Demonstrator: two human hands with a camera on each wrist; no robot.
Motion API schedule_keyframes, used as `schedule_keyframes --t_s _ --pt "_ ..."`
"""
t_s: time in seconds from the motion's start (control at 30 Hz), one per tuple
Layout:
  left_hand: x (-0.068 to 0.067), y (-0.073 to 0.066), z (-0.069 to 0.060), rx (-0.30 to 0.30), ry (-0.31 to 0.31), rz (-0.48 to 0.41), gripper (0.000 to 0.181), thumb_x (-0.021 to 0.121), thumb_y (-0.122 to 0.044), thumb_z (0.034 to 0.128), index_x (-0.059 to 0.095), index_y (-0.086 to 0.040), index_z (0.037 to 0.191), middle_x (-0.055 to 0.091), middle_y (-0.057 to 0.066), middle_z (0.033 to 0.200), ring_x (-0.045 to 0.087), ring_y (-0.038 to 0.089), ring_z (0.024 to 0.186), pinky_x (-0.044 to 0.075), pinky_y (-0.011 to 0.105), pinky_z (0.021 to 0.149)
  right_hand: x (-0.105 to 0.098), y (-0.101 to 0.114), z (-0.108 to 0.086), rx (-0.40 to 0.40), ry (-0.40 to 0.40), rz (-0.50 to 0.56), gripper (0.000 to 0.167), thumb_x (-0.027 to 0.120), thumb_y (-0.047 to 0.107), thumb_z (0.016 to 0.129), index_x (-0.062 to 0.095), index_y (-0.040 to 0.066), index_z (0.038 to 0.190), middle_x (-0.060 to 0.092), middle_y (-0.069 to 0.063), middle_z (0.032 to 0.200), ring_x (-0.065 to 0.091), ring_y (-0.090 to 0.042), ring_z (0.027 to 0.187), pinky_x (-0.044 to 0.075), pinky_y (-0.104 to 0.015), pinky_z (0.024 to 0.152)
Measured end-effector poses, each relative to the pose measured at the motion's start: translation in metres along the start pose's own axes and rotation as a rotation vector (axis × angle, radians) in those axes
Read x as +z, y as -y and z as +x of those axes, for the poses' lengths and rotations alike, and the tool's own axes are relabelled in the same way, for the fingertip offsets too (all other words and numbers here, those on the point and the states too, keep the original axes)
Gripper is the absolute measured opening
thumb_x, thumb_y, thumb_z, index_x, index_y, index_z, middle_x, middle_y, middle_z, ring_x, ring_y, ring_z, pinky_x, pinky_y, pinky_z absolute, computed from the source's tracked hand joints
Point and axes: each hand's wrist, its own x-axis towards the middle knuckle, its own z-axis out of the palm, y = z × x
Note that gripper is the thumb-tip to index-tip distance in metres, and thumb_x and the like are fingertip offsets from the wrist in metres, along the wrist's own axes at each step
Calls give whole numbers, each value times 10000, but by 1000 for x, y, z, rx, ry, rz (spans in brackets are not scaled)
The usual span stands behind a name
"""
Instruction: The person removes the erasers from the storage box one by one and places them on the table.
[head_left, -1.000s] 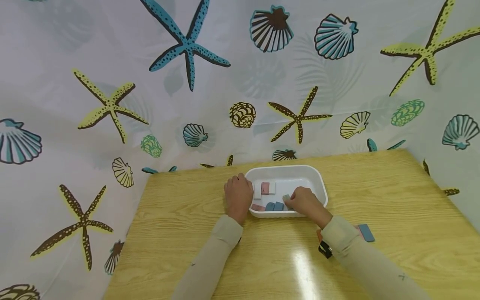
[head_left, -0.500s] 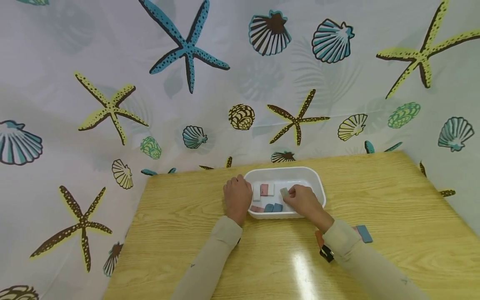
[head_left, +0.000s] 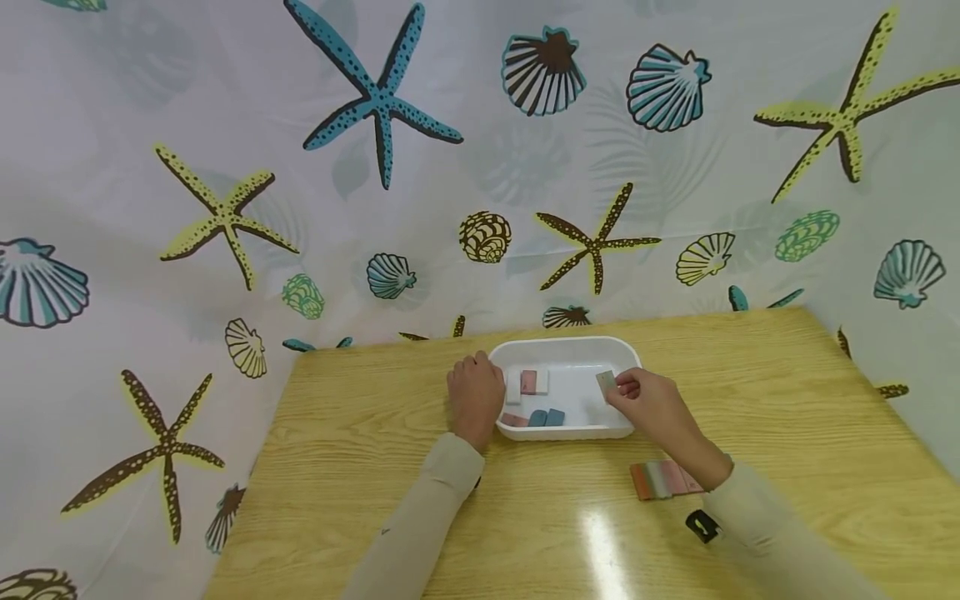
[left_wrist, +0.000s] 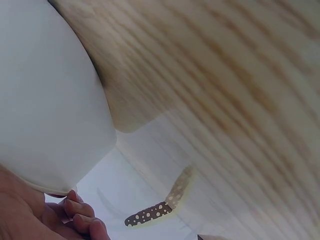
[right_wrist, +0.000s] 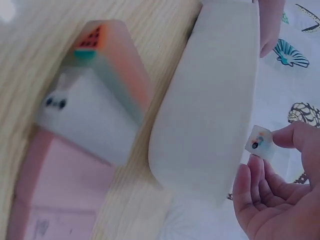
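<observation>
A white plastic tray [head_left: 570, 433] stands on the table, its left end gripped by my left hand [head_left: 477, 392]; in the left wrist view the curled fingers [left_wrist: 82, 220] meet the rim. My right hand [head_left: 654, 408] pinches a small pale grey-green eraser [head_left: 606, 385] between thumb and fingers over the tray's right end. Printed marks show on that eraser [right_wrist: 259, 142] in the right wrist view. Inside the tray lie white erasers [head_left: 513, 387], a pink one [head_left: 529, 382], another pink one [head_left: 515, 420] and blue erasers [head_left: 555, 417].
On the table [head_left: 360, 433], in front of the tray's right end, stands a row of erasers [head_left: 666, 479], partly behind my right forearm. One has a watermelon print [right_wrist: 91, 42]. A curtain with shells and starfish [head_left: 420, 192] hangs behind the table.
My right hand has lifted the pale eraser from the tray's floor and moved right, toward the tray's right end. The forearm uncovers more of the eraser row. My left hand stays at the rim.
</observation>
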Motion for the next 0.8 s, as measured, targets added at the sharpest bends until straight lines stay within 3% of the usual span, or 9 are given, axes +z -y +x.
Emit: schedule_keyframes --t_s 0.2,0.53,0.8 --pt "-4 -1 0 -11 34 25 291 439 -285 966 568 -38 1048 584 95 940 542 241 901 421 379 833 -14 -3 -20 15 15 1 260 626 239 856 625 19 994 637 -54 883 602 -193 811 484 -345 682" --pt "-2 -1 0 -12 28 24 303 418 -291 972 571 -42 1054 585 90 940 539 234 889 421 372 825 -28 -9 -47 14 18 -47 260 618 260 864 635 30 984 634 -26 850 593 -153 780 485 -314 660" --pt "-2 -1 0 -19 28 20 293 439 -285 966 574 -41 1053 589 94 944 545 233 891 431 370 829 -42 -25 -62 68 48 -91 338 592 317 884 626 4 1005 623 -17 833 587 -144 757 475 -300 617"
